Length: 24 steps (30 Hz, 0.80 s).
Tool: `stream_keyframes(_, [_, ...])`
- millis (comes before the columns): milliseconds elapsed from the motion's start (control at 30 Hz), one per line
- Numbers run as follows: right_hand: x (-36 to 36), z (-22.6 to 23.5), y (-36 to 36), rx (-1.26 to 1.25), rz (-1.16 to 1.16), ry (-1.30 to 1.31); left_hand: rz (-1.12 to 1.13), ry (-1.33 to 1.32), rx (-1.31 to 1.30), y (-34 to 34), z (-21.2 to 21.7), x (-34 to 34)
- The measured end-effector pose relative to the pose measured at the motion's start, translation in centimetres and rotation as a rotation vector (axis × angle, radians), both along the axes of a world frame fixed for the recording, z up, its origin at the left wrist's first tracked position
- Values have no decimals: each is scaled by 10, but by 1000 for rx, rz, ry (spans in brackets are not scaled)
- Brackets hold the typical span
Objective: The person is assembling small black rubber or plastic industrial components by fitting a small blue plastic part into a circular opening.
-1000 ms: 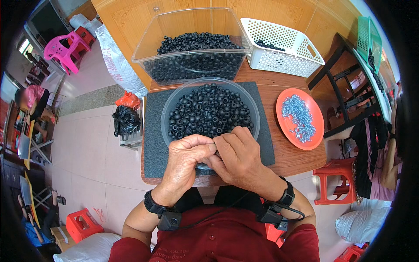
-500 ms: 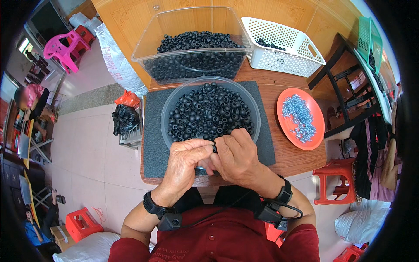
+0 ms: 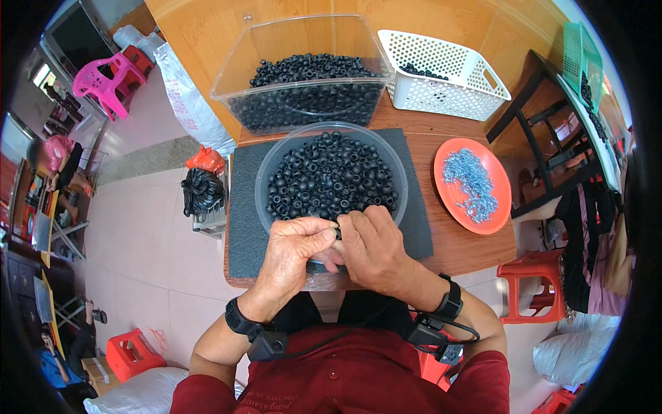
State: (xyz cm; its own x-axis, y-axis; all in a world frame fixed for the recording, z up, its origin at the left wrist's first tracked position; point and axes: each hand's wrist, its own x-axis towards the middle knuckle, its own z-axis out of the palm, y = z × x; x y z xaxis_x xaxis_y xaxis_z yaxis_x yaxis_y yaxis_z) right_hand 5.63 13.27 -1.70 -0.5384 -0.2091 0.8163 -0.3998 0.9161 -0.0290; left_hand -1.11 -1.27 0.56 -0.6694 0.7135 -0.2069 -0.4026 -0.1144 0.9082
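Above the near rim of a round clear tub [image 3: 401, 190], my two hands meet. My left hand [image 3: 293, 252] pinches a small black hollow bead-like piece [image 3: 338, 234] between thumb and forefinger. Against the same piece, the curled fingers of my right hand [image 3: 378, 247] are closed, hiding most of it. The tub holds a heap of similar black round pieces [image 3: 331, 172] with holes. It stands on a dark grey mat [image 3: 243, 207] on the wooden table. To the right lies an orange-red plate [image 3: 443, 191] with a pile of small shiny, silvery-blue parts [image 3: 470, 181].
Behind the tub stand a large clear bin [image 3: 303, 96] of black pieces and a white perforated basket [image 3: 441, 99] holding some more. Red stools [image 3: 531, 286] stand on the floor. A black bag [image 3: 201, 193] sits left of the table. Other people are at both sides.
My hands stay together on the small black piece, with only a slight shift of the fingers. The whole view has moved a little.
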Motion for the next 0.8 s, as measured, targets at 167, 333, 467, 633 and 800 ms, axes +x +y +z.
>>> stream_keyframes(167, [10,4,-4,22,-30,-15,34,17,-2,3,4,9])
stream_keyframes(333, [10,-2,-7,40,-15,-31,83,29,-33,6,-1,12])
stream_keyframes(467, [9,-2,-6,29,-1,14,43,72,-63,3,-2,12])
stream_keyframes(633, [2,4,6,-102,25,22,20,113,-103,-6,12,-2])
stream_keyframes(800, [-4,35,52,-196,-163,-52,296,445,-200,-36,6,-33])
